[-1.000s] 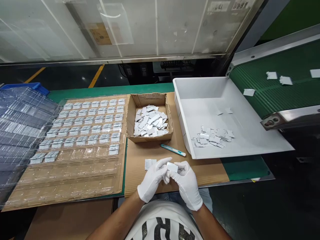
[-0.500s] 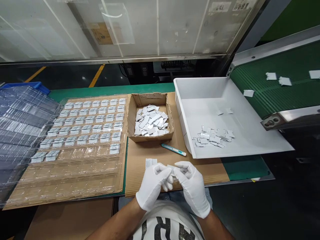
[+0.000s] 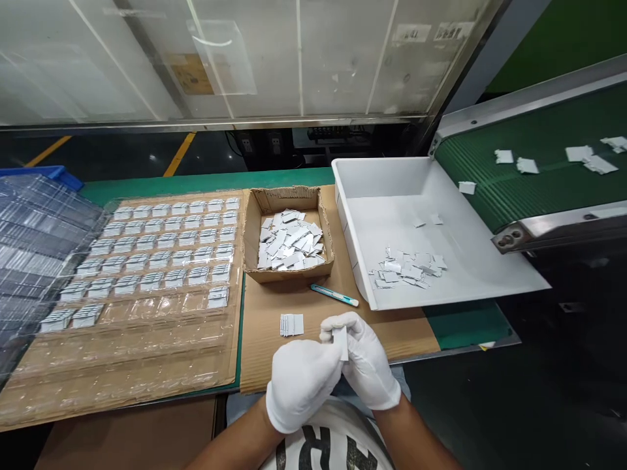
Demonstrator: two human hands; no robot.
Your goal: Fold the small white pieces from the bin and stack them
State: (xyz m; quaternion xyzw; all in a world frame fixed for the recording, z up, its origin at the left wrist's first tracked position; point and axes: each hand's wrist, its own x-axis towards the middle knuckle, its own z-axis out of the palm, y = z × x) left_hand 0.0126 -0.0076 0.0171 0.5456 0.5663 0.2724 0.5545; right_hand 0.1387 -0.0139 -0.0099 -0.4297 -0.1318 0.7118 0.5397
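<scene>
left hand (image 3: 300,382) grip + right hand (image 3: 367,362) grip: both pinching white slip (image 3: 340,341) | slip between fingertips

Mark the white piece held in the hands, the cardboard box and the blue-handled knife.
white piece (image 3: 341,342), head view, middle of its face.
cardboard box (image 3: 290,273), head view, near wall.
blue-handled knife (image 3: 334,295), head view, middle of handle.

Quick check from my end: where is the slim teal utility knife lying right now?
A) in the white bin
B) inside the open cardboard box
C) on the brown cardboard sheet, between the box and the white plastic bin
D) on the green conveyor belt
C: the slim teal utility knife lies flat on the brown cardboard sheet, just in front of the open cardboard box and beside the white plastic bin.
</scene>
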